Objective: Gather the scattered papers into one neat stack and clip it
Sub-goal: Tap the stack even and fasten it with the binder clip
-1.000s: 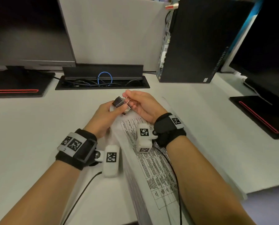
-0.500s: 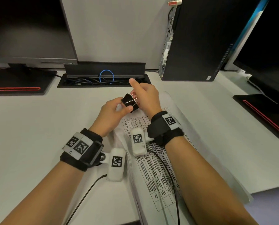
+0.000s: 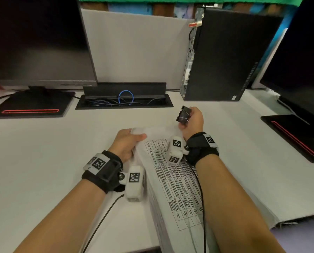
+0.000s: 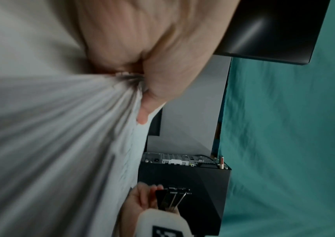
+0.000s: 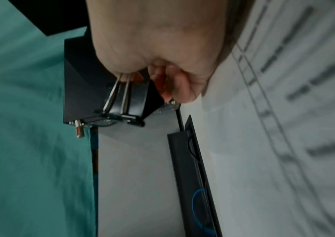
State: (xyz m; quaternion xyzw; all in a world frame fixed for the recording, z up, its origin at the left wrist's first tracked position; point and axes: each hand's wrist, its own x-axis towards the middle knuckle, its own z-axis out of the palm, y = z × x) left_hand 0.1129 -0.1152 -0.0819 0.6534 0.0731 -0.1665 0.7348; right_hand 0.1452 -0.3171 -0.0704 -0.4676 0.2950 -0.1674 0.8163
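A thick stack of printed papers (image 3: 172, 179) lies on the white desk, running toward me between my forearms. My left hand (image 3: 128, 141) grips its far left corner, thumb on top, and lifts that corner a little; in the left wrist view the paper stack (image 4: 51, 128) fans out blurred from the left hand (image 4: 142, 77). My right hand (image 3: 190, 121) holds a black binder clip (image 3: 184, 115) above the stack's far right end, squeezing its wire handles. The right wrist view shows the binder clip (image 5: 128, 102) with its mouth spread wide in my right hand (image 5: 158, 69).
A black computer tower (image 3: 223, 57) stands behind the right hand. A cable tray (image 3: 124, 101) with a blue cable sits at the back centre. Monitors and their red-striped bases (image 3: 32, 105) flank both sides. The desk's front edge (image 3: 289, 220) is near right.
The left hand let go of the clip and took the stack's far left corner. The right hand carried the clip up and to the right, now alone on it.
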